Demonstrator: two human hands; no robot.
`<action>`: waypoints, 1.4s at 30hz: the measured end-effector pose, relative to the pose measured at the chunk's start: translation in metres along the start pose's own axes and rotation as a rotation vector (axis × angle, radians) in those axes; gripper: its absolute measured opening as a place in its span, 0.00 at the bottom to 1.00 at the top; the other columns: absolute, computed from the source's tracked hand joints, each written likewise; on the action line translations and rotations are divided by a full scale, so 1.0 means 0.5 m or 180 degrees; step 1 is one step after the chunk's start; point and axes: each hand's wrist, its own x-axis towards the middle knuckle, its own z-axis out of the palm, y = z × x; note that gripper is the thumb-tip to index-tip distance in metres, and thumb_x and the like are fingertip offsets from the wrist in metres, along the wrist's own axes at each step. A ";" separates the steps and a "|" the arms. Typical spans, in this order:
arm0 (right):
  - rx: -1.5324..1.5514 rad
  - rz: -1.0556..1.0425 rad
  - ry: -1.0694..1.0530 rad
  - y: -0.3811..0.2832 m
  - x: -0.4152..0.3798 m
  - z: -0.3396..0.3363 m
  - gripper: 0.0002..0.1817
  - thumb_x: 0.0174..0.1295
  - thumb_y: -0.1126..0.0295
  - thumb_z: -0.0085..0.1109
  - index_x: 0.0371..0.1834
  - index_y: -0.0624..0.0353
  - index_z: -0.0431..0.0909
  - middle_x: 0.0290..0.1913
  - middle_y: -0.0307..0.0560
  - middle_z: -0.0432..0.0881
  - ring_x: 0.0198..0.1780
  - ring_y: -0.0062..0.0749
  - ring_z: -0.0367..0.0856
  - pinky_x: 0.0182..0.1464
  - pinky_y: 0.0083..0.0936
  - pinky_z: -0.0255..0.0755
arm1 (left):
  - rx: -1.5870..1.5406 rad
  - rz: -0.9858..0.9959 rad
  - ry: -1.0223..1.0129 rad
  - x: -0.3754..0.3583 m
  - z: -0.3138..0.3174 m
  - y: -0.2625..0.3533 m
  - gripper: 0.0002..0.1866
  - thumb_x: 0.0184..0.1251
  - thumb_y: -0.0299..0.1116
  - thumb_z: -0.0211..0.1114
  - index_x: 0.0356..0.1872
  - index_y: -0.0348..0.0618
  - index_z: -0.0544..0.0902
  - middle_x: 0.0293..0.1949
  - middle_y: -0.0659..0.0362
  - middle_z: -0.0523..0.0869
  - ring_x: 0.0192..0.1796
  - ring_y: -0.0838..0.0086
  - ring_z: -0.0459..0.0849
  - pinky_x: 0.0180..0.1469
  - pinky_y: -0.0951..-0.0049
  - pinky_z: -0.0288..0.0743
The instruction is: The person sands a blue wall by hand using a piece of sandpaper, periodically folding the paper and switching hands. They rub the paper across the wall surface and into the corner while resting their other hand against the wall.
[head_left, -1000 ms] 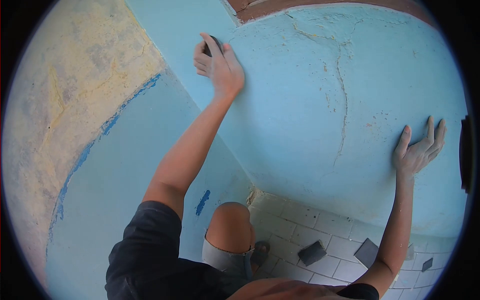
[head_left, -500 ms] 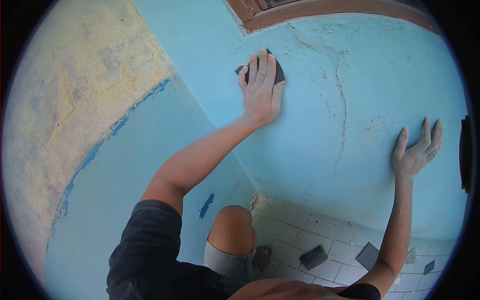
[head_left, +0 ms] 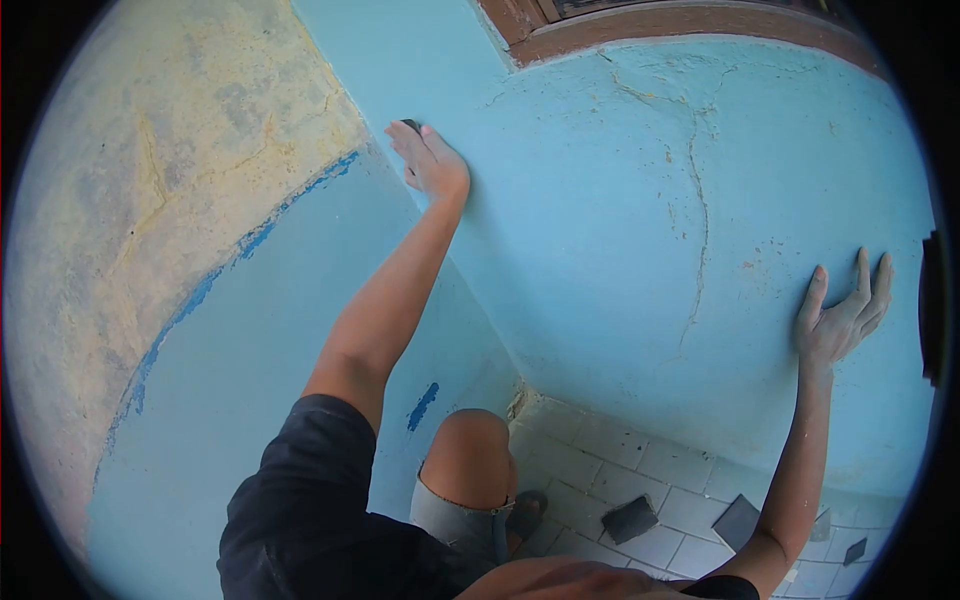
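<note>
My left hand [head_left: 432, 165] presses against the blue wall [head_left: 590, 220], close to the corner where two walls meet. Under its fingers is a dark piece of sandpaper [head_left: 411, 125]; only a small edge of it shows, the rest being covered by the hand. Farther right, my right hand [head_left: 842, 315] leans on the same wall with fingers spread and nothing in it. Pale dust coats this hand. Between the two hands a long crack [head_left: 700, 225] runs down the wall, with chipped spots beside it.
A brown window frame [head_left: 640, 25] is set above the wall. On the left, the side wall has a bare, yellowish patch [head_left: 190, 150] edged with dark blue paint. Dark square pieces [head_left: 630, 519] lie on the white tiled floor [head_left: 590, 430], near my knee [head_left: 466, 455].
My left hand has slid left along the wall to the corner with the sandpaper, and its fingers now point more leftward. The right hand stays put on the wall; the view has shifted slightly.
</note>
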 end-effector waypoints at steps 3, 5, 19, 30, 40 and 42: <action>0.0006 0.0014 0.0037 -0.004 0.001 0.004 0.30 0.74 0.53 0.58 0.74 0.57 0.67 0.77 0.55 0.62 0.79 0.45 0.57 0.79 0.46 0.52 | -0.0160 -0.0539 0.0288 -0.058 0.024 0.025 0.35 0.86 0.43 0.41 0.83 0.34 0.44 0.84 0.42 0.44 0.85 0.48 0.41 0.81 0.50 0.37; 0.0023 0.0028 0.0053 -0.007 0.002 0.005 0.30 0.74 0.54 0.58 0.74 0.58 0.67 0.77 0.55 0.62 0.79 0.45 0.57 0.78 0.46 0.52 | -0.0067 0.0569 -0.0732 -0.219 0.002 0.035 0.37 0.86 0.45 0.40 0.82 0.32 0.40 0.84 0.39 0.39 0.85 0.45 0.39 0.81 0.48 0.32; -0.0100 -0.0043 -0.0041 -0.002 -0.008 0.005 0.29 0.74 0.53 0.59 0.71 0.58 0.70 0.75 0.57 0.65 0.77 0.45 0.61 0.73 0.41 0.56 | -0.0370 -0.0577 -0.0400 -0.253 0.045 0.023 0.45 0.83 0.57 0.42 0.82 0.36 0.33 0.84 0.42 0.33 0.85 0.46 0.30 0.81 0.42 0.23; 0.0035 -0.0232 -0.0060 0.011 -0.022 0.012 0.28 0.73 0.51 0.61 0.67 0.58 0.73 0.72 0.55 0.69 0.74 0.39 0.64 0.71 0.35 0.59 | -0.0628 -0.0858 0.0029 0.014 -0.001 0.065 0.44 0.82 0.61 0.39 0.84 0.42 0.36 0.85 0.51 0.33 0.86 0.52 0.31 0.79 0.32 0.25; -0.0036 -0.0422 0.0043 0.024 -0.023 0.016 0.27 0.74 0.49 0.59 0.64 0.60 0.73 0.70 0.56 0.72 0.71 0.38 0.66 0.68 0.33 0.60 | -0.0826 -0.2860 -0.0299 -0.383 0.062 0.007 0.41 0.85 0.57 0.34 0.83 0.40 0.35 0.85 0.51 0.31 0.86 0.54 0.29 0.84 0.50 0.26; -0.0062 -0.0476 0.0032 0.028 -0.025 0.020 0.28 0.74 0.49 0.59 0.64 0.60 0.73 0.69 0.57 0.72 0.71 0.39 0.67 0.68 0.34 0.60 | -0.1462 -0.3628 -0.0235 -0.296 0.041 0.054 0.42 0.84 0.58 0.34 0.83 0.39 0.33 0.85 0.50 0.28 0.85 0.53 0.26 0.84 0.51 0.24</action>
